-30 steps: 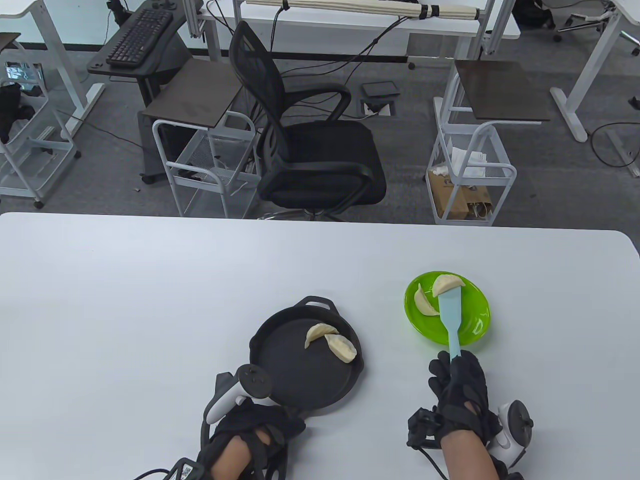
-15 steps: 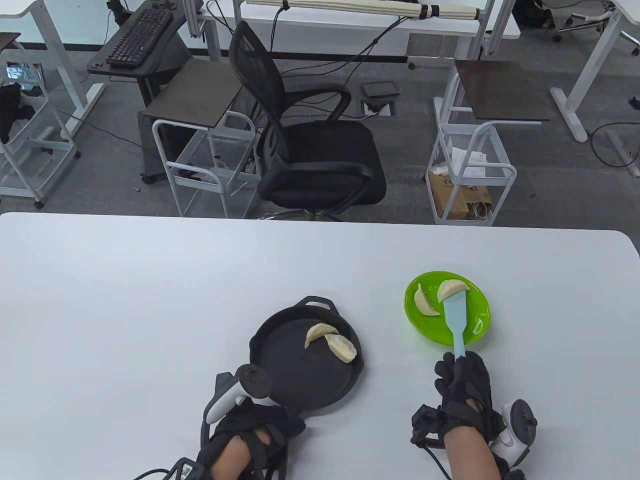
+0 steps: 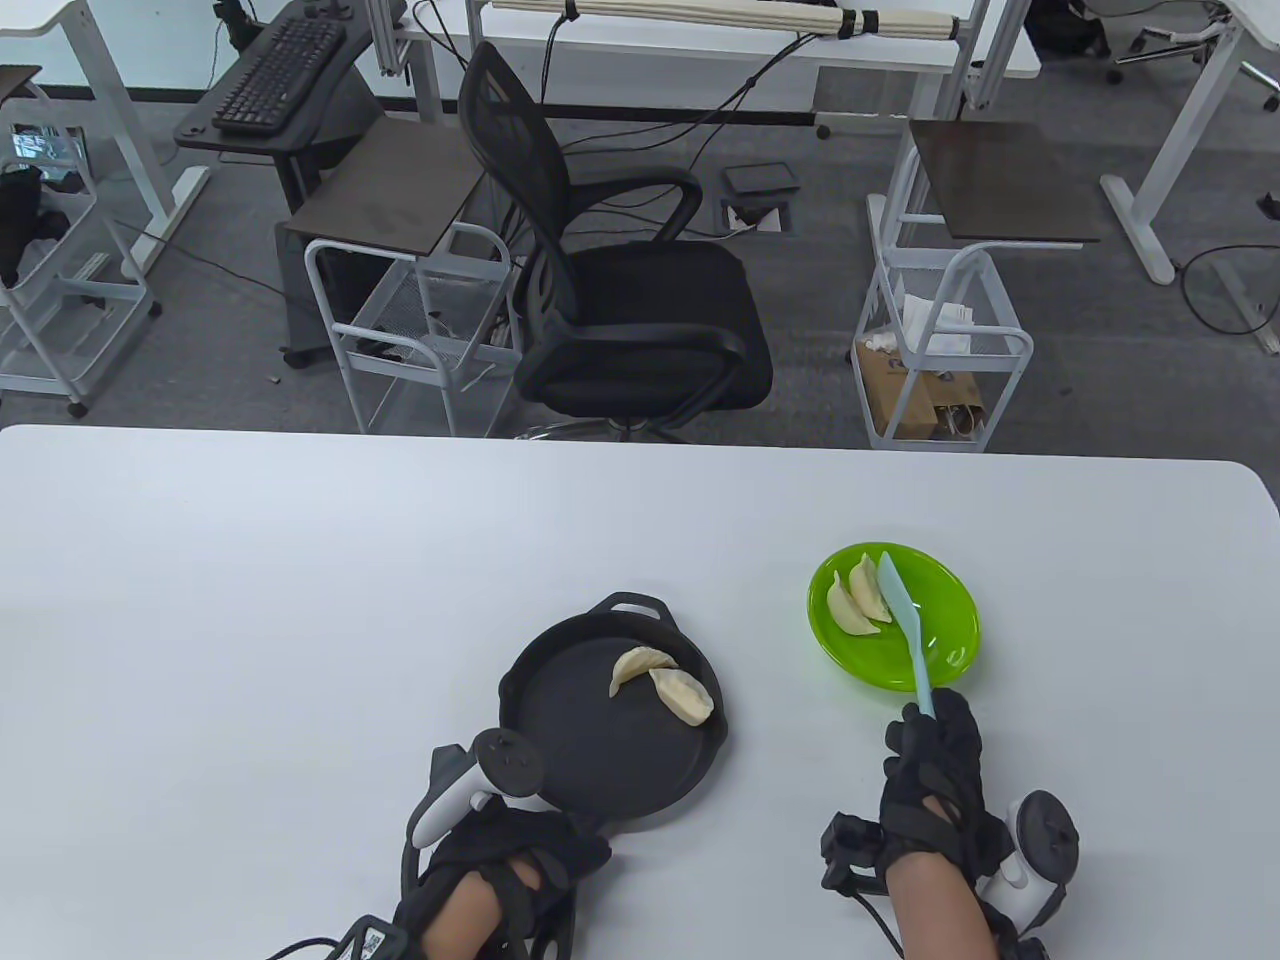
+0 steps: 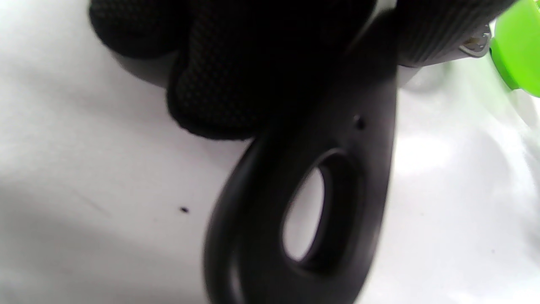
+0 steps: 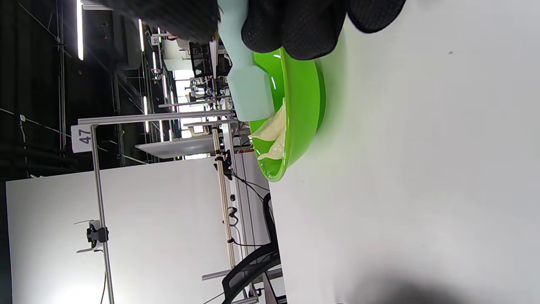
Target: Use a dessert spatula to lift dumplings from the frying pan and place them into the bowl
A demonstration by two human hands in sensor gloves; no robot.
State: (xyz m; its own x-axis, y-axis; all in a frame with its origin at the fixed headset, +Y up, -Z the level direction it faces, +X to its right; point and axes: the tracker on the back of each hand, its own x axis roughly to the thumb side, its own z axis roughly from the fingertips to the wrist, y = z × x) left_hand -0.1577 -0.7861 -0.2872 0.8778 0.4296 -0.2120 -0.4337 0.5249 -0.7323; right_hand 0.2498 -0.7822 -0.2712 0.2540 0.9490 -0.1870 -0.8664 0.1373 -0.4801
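Observation:
A black frying pan (image 3: 590, 740) sits near the table's front with two dumplings (image 3: 665, 682) in it. My left hand (image 3: 520, 870) grips the pan's handle (image 4: 303, 198). To the right stands a green bowl (image 3: 935, 625) (image 5: 295, 109) holding two dumplings (image 3: 855, 600) (image 5: 272, 135) side by side at its left. My right hand (image 3: 935, 770) grips the handle of a light blue dessert spatula (image 3: 905, 625) (image 5: 249, 84). Its blade is turned on edge over the bowl, just right of the dumplings.
The white table (image 3: 300, 600) spreads wide to the left and behind the pan and bowl. Beyond its far edge are a black office chair (image 3: 620, 290), wire carts (image 3: 940, 350) and desks.
The spatula has rolled onto its edge and the dumpling it carried has slid off into the bowl, next to the other one. My right hand drew slightly back. The left hand and pan stayed still.

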